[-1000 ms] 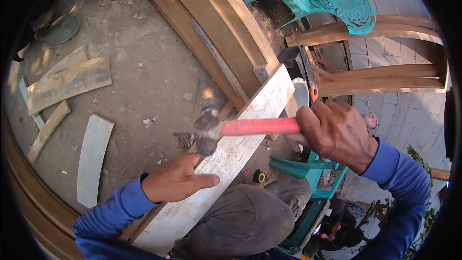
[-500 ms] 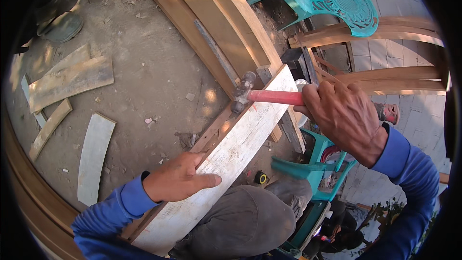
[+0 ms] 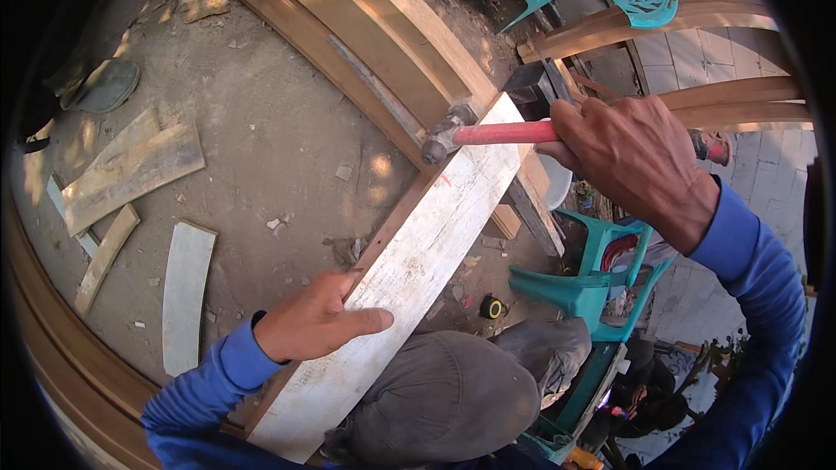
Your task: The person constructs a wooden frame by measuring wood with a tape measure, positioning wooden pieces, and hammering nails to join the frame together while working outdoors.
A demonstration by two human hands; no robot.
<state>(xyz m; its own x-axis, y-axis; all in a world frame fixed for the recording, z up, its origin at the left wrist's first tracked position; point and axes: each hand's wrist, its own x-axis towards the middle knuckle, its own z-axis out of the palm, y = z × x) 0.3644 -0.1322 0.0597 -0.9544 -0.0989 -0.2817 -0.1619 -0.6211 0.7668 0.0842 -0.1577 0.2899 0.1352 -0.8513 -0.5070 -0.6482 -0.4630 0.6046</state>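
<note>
A long board with a whitewashed face (image 3: 418, 248) slants from my lap up toward the frame pieces ahead. My left hand (image 3: 318, 318) grips its left edge, the thumb flat on the white face and the fingers mostly hidden behind. In my closed right hand (image 3: 631, 161) is a hammer (image 3: 505, 133) with a red handle. Its worn metal head lies at the board's far left edge, near the end; I cannot tell whether it touches. Beyond that end, brown curved timber frame pieces (image 3: 374, 22) stretch away to the upper left.
Loose board offcuts (image 3: 139, 170) lie on the dirt floor at left, with a pale curved piece (image 3: 189, 296) nearer. Green plastic chairs (image 3: 583, 287) stand at right and far right. A tape measure (image 3: 493, 306) is on the ground beyond my knee (image 3: 444, 396). Curved beams (image 3: 653, 22) rest at far right.
The whole view has shifted and tilted a little. The hammer head sits slightly differently along the board's edge. Both hands keep their holds.
</note>
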